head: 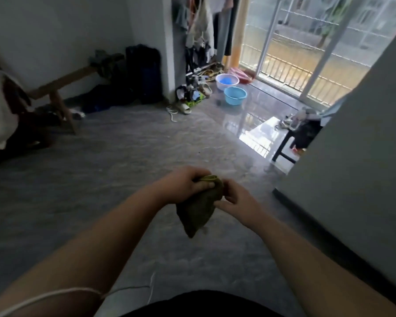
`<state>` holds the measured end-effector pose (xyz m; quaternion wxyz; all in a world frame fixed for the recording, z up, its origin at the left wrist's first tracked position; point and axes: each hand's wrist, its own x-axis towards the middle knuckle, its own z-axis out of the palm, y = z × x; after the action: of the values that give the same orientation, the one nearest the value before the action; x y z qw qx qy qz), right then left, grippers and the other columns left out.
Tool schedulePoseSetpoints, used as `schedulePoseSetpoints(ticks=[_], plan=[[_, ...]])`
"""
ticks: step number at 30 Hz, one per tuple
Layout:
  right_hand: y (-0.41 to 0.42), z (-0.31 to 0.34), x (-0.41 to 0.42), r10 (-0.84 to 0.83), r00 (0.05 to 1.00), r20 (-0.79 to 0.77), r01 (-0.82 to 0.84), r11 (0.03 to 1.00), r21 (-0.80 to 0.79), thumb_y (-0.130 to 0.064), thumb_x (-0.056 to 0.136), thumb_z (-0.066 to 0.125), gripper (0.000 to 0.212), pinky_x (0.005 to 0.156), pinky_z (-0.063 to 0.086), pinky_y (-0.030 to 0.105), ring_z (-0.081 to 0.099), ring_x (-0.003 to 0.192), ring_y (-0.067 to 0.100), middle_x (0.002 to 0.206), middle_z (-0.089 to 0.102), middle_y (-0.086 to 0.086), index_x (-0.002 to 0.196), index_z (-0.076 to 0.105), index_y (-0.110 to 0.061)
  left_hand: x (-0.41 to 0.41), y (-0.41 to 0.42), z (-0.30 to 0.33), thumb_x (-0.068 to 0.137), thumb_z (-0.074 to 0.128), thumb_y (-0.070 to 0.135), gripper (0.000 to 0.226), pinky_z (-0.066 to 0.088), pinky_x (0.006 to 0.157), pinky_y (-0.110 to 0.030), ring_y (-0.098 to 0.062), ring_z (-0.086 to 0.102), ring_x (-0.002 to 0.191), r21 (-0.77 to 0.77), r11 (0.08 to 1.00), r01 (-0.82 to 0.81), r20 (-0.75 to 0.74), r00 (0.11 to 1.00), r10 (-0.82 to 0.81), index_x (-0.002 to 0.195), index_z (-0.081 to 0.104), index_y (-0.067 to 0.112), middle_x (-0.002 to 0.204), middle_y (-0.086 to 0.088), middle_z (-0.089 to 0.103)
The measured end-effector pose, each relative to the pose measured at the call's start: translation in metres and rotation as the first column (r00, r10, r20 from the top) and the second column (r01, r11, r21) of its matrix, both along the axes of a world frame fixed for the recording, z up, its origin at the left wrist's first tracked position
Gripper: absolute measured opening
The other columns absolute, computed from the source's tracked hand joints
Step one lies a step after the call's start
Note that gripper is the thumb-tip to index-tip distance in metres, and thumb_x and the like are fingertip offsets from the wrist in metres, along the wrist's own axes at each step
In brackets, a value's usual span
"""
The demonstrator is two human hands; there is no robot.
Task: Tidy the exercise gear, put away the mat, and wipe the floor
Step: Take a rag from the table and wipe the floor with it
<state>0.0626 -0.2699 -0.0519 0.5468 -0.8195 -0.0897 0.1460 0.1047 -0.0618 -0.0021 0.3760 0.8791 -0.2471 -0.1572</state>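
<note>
Blue scoop (pixel 226 81) inside white basin (pixel 220 84).

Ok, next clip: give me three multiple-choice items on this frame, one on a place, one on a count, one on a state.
1. Where is the cloth?
A. in both hands, above the floor
B. flat on the floor
C. in a basin

2. How many basins stand by the window?
A. one
B. two
C. four

3. The wooden bench is:
A. standing upright
B. overturned
C. folded up

Answers:
1 A, the left hand and right hand both grip it.
2 B, a white basin and a blue basin.
3 A, it stands on its legs along the wall.
</note>
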Motion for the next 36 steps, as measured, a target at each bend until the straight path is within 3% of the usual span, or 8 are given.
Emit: schedulePoseSetpoints(ticks=[6, 12, 19, 21, 24, 27, 30, 36], plan=[[-0.056, -0.024, 0.031, -0.105, 0.992, -0.069, 0.09, 0.979, -0.183, -0.022, 0.087, 0.075, 0.034, 0.08, 0.043, 0.008, 0.055, 0.095, -0.006, 0.105, 0.062, -0.017, 0.118, 0.062, -0.022, 0.063, -0.054, 0.022, 0.098, 0.059, 0.034, 0.027, 0.045, 0.068, -0.023, 0.003, 0.06, 0.073, 0.026, 0.965, 0.26, -0.03, 0.965, -0.259, 0.079, 0.061, 0.053, 0.075, 0.024, 0.065], [-0.133, -0.062, 0.088, -0.175, 0.965, -0.197, 0.132, 0.968, -0.216, -0.027, 0.082, 0.079, 0.019, 0.064, 0.042, 0.005, 0.061, 0.081, -0.002, 0.09, 0.067, -0.012, 0.096, 0.066, -0.027, 0.143, -0.11, 0.02, 0.098, 0.06, 0.028, 0.016, 0.051, 0.067, -0.023, -0.006, 0.065, 0.076, -0.072, 0.971, 0.227, -0.035, 0.973, -0.23, 0.087, 0.067, 0.036, 0.08, 0.007, 0.068], [-0.242, -0.074, 0.179, -0.242, 0.954, -0.175, 0.173, 0.927, -0.333, -0.033, 0.088, 0.07, 0.011, 0.069, 0.047, 0.03, 0.065, 0.079, 0.015, 0.079, 0.067, -0.006, 0.088, 0.071, -0.022, 0.232, -0.167, -0.007, 0.098, 0.058, 0.03, 0.02, 0.053, 0.073, -0.03, -0.007, 0.068, 0.082, -0.126, 0.992, -0.027, -0.081, 0.997, 0.016, 0.094, 0.07, 0.045, 0.088, 0.013, 0.073], [-0.272, -0.07, 0.208, -0.303, 0.942, -0.147, 0.259, 0.931, -0.258, -0.026, 0.086, 0.073, 0.012, 0.063, 0.046, 0.028, 0.062, 0.066, 0.003, 0.067, 0.067, -0.009, 0.075, 0.069, -0.024, 0.257, -0.177, -0.025, 0.096, 0.06, 0.041, 0.012, 0.055, 0.08, -0.037, -0.011, 0.07, 0.089, -0.182, 0.972, -0.148, -0.139, 0.983, 0.124, 0.1, 0.071, 0.045, 0.094, 0.011, 0.075], [-0.302, -0.068, 0.249, -0.402, 0.902, -0.159, 0.395, 0.916, -0.075, -0.01, 0.088, 0.072, 0.015, 0.058, 0.044, 0.016, 0.06, 0.062, -0.002, 0.063, 0.068, -0.014, 0.077, 0.071, -0.02, 0.295, -0.183, -0.057, 0.086, 0.06, 0.066, 0.039, 0.056, 0.086, -0.053, -0.023, 0.07, 0.099, -0.226, 0.925, -0.306, -0.267, 0.933, 0.243, 0.112, 0.07, 0.038, 0.103, 0.004, 0.075], [-0.317, -0.079, 0.294, -0.441, 0.866, -0.236, 0.461, 0.887, 0.037, -0.02, 0.09, 0.07, 0.007, 0.07, 0.05, 0.023, 0.067, 0.079, 0.009, 0.079, 0.073, -0.01, 0.094, 0.073, -0.015, 0.324, -0.194, -0.08, 0.097, 0.055, 0.041, 0.022, 0.055, 0.077, -0.042, -0.025, 0.07, 0.097, -0.318, 0.798, -0.512, -0.426, 0.829, 0.362, 0.107, 0.071, 0.03, 0.099, 0.002, 0.075], [-0.322, -0.091, 0.346, -0.437, 0.846, -0.304, 0.486, 0.868, 0.104, -0.035, 0.091, 0.068, 0.032, 0.09, 0.055, 0.041, 0.069, 0.106, 0.024, 0.112, 0.073, 0.005, 0.118, 0.069, -0.018, 0.362, -0.206, -0.1, 0.102, 0.05, 0.026, 0.02, 0.055, 0.074, -0.038, -0.02, 0.069, 0.092, -0.342, 0.695, -0.632, -0.531, 0.741, 0.412, 0.106, 0.069, 0.025, 0.094, 0.005, 0.076], [-0.307, -0.115, 0.484, -0.549, 0.822, -0.15, 0.556, 0.831, 0.004, -0.033, 0.097, 0.055, 0.027, 0.09, 0.056, 0.04, 0.066, 0.103, 0.018, 0.106, 0.072, -0.002, 0.117, 0.068, -0.021, 0.488, -0.211, -0.146, 0.102, 0.051, 0.028, 0.021, 0.059, 0.074, -0.039, -0.023, 0.069, 0.098, -0.293, 0.613, -0.734, -0.637, 0.628, 0.447, 0.105, 0.071, 0.023, 0.101, -0.003, 0.075]])
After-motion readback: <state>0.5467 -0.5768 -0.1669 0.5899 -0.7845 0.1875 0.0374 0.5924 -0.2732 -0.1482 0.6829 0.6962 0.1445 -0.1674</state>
